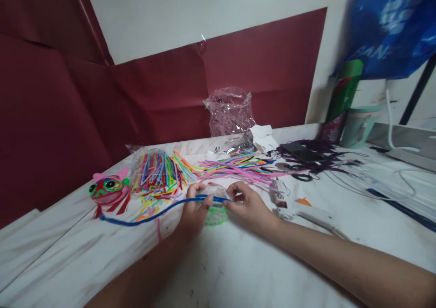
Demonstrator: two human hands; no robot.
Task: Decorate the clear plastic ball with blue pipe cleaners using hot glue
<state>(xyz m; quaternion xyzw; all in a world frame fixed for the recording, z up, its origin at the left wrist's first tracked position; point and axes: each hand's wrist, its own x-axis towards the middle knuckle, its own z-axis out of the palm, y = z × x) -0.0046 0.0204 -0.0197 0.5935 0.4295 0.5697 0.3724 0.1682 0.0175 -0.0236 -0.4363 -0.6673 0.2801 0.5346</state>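
Note:
A blue pipe cleaner [153,216] trails off to the left, its far end lying near a pink, red and green craft animal [109,191]. Thumb and fingers of my left hand [197,210] are closed on it, pressing it along a clear rounded plastic piece [214,191]. My right hand [245,204] pinches the other end of the blue length at the right side of that same piece. Beneath the plastic, between my hands, shows some green pipe cleaner [216,217]; how it is joined is hidden.
Bundled pipe cleaners [155,169] and loose pink ones [235,167] lie behind my hands. A hot glue gun [311,215] rests on the right, with scissors [302,177] and a phone [301,153] farther back. A clear plastic bag [230,110] stands against the wall.

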